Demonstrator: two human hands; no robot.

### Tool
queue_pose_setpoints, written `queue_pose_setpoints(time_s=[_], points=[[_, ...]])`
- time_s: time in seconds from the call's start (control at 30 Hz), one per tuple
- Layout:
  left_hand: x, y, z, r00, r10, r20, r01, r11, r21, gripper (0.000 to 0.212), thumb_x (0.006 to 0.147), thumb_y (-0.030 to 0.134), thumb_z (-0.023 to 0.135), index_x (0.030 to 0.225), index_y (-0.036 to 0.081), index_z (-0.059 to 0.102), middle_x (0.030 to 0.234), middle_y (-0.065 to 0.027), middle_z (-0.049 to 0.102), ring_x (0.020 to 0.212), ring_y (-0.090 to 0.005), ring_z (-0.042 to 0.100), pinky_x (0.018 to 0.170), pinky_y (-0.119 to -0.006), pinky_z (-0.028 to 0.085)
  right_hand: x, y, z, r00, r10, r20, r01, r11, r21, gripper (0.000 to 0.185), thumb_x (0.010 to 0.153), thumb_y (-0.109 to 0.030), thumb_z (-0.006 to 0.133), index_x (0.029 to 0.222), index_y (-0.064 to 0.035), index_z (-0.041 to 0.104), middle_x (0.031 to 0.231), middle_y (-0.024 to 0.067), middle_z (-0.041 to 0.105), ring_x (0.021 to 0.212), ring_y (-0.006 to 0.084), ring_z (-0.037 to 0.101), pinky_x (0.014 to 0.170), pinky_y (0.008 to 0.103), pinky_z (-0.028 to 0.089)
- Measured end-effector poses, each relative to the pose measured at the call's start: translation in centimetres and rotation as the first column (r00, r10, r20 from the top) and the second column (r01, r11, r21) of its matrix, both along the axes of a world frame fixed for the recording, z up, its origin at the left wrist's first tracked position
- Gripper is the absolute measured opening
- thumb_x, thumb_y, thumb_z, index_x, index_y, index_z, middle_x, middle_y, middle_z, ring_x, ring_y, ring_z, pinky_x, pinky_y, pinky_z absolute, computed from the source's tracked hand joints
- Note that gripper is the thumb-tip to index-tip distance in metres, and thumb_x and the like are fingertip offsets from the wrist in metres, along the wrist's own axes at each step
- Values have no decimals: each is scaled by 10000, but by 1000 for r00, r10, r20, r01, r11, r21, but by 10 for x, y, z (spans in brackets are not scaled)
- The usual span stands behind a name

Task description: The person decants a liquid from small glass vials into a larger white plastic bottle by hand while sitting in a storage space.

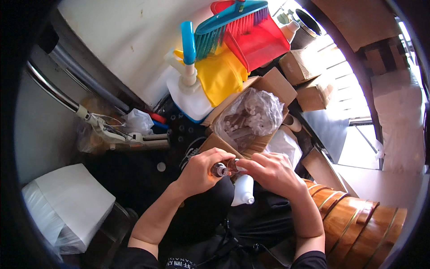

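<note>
My left hand (202, 170) is wrapped around a small amber bottle (219, 169), whose open, uncapped mouth points up at me. A second amber bottle (232, 164) shows between my two hands; which hand bears it is partly hidden by the fingers. My right hand (273, 173) pinches a small white piece (240, 168), perhaps a cap, at that second bottle. Just below my fingers, over my lap, is a white plastic bottle (244, 189) with its narrow open neck toward me. Beyond my hands stands an open cardboard box (275, 84) with a clear plastic bag (265, 109) of small white parts.
Past the box are a blue broom (231, 16), a red dustpan (265, 40) and a yellow cloth-like item (221, 74). Stacked wooden buckets (356, 218) stand on the right. At left are a white box (74, 198) and a metal-handled floor tool (100, 127).
</note>
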State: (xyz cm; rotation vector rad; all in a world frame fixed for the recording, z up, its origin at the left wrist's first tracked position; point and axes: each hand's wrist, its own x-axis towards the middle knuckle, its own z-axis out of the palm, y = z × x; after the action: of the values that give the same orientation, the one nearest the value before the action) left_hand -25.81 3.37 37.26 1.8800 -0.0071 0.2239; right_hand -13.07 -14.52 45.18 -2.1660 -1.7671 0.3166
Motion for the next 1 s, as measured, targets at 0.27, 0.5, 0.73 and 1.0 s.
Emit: queue_pose_setpoints(time_s=[0.27,0.5,0.73,1.0], points=[[1,-5,1,999,-37,-7,37,999,-40,403,722,7,761,1110,-3,653,1024,-152,675,956,-292,672,843,-362,543,-9,-2,1,984,-122,133,132,988,-76,332,810,-396,729,960,-117,629,677,38,558,593,227,642,534,339,498],[3,-5,1,1000,-9,6,9,999,-35,396,733,9,747,1117,10,655,1042,-143,674,961,-294,671,850,-367,541,-13,-3,16,977,-168,134,178,981,-72,375,849,-454,679,971,-110,594,653,24,580,541,237,640,498,351,497],[4,-6,3,999,0,54,0,1000,-9,392,733,14,748,1114,18,659,1033,-140,674,950,-296,671,840,-365,542,-15,0,23,981,-195,10,194,966,-168,341,879,-416,667,990,-107,575,729,77,654,579,286,660,512,388,506],[2,-7,-4,998,56,32,-55,997,-47,385,716,12,777,1083,13,660,980,-136,671,892,-287,673,794,-355,543,-1,-13,18,186,-370,-910,497,835,-238,185,890,-163,723,911,-13,617,663,-21,548,550,61,495,490,217,400]])
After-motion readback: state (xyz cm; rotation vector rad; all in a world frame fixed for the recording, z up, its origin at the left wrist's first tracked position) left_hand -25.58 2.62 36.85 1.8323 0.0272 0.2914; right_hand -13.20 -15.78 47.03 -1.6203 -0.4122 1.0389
